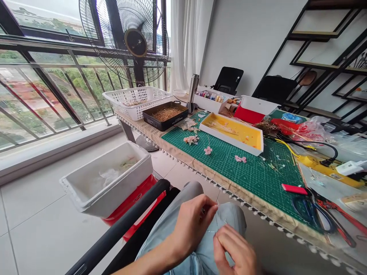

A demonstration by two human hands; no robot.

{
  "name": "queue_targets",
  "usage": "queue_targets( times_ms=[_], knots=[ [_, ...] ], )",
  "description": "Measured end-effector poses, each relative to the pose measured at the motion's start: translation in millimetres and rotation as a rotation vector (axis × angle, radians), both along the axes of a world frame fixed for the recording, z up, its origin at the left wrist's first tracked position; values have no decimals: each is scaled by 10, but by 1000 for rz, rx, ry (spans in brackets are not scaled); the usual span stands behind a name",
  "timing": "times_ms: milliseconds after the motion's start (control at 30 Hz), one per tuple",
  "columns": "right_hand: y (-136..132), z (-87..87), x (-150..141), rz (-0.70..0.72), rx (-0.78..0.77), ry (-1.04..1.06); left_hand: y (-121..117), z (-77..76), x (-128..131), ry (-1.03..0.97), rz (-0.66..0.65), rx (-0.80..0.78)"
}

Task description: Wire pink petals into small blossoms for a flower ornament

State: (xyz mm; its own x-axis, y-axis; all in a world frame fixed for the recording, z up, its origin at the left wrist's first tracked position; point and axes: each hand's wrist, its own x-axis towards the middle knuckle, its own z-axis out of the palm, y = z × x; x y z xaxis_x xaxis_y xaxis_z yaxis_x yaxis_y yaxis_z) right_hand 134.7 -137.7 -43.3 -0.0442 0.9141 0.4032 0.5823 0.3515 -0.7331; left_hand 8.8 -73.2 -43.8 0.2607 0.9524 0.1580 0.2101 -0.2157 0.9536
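Observation:
Above my lap, my left hand (195, 221) pinches a thin wire-like strand (217, 218) between thumb and fingertips. Just below and to the right, my right hand (235, 250) is closed in a pinch on the same fine strand, close to my knee. Whether it is wire or thread is too fine to tell. On the green cutting mat (195, 152) in front of me lie a pink flower (208, 150) on a thin stem, a pair of pink blossoms (240, 159) and a cluster of pale petals (191, 139).
A yellow-lined white tray (232, 131) rests on the mat, beside a black box of dry stems (165, 115) and a white basket (137, 100). Scissors (312, 214) and a yellow power strip (327, 170) lie right. A white bin (107, 177) stands left, near the chair's armrest (120, 229).

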Motion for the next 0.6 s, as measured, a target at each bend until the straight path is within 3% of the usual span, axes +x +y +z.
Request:
queue_targets(
  times_ms=[133, 233, 367, 467, 533, 600],
  knots=[
    [114, 120, 132, -16, -507, 418, -24, 49, -23, 31, -148, 57],
    [245, 128, 243, -23, -681, 643, -13, 105, -24, -66, -232, -86],
    [342, 63, 308, -125, -500, 585, 21, 95, 9, -336, -327, -413],
    [323, 5, 325, -26, -322, 261, 54, 52, 33, -479, -361, -546],
    [294, -51, 353, 66, -282, 25, 74, 43, 32, -532, -361, -603],
    [275, -139, 405, 66, -288, -96, 87, 59, 17, -565, -357, -637]
  ],
)
